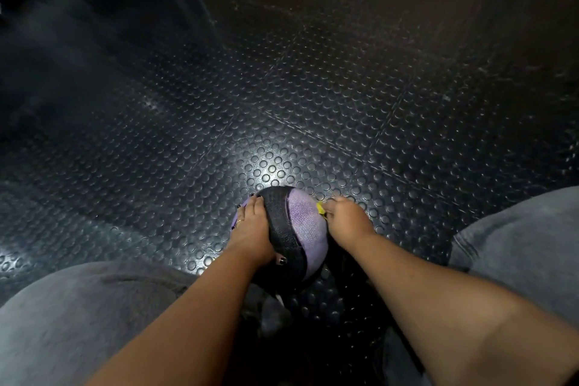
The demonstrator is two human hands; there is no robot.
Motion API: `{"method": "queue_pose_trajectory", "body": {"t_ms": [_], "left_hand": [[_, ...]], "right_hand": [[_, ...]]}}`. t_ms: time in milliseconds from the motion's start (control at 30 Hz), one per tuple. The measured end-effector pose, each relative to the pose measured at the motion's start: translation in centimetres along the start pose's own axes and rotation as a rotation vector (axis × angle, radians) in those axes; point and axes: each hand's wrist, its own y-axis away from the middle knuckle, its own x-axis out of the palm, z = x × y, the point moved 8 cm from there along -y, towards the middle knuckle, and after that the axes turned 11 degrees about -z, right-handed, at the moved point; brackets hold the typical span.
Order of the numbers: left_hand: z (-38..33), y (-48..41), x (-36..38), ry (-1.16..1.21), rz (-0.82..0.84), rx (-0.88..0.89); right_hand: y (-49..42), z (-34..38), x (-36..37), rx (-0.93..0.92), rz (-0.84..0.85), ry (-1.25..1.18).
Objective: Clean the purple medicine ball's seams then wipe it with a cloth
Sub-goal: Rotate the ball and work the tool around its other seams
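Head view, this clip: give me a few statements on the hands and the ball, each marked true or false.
1. The left hand lies flat on the purple medicine ball. True.
2. The right hand is empty. False: its fingers pinch a small yellow item against the ball's right side.
3. The ball sits on a studded black floor. True.
4. The ball is all purple. False: a black band runs across it.
5. The person wears grey trousers. True.
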Motion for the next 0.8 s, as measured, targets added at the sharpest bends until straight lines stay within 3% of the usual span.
{"method": "queue_pose_trajectory", "body": {"t_ms": [167,400,467,800], "left_hand": [[0.6,0.0,-0.1,0.033,-0.018,0.007],[0.2,-0.2,0.2,-0.008,-0.006,0.025],[0.3,-0.3,0.3,-0.015,-0.013,0.017],[0.0,0.8,0.7,-0.098,-0.017,0.055]], "right_hand": [[-0.1,0.8,-0.3,0.08,-0.074,-0.092],[2.2,9.9,-1.8,-0.371,-0.12,-0.094],[2.7,10.1,-1.6,-0.408,-0.125,-0.042],[-0.1,1.0,0.1,-0.005,-0.029,-0.021]]}}
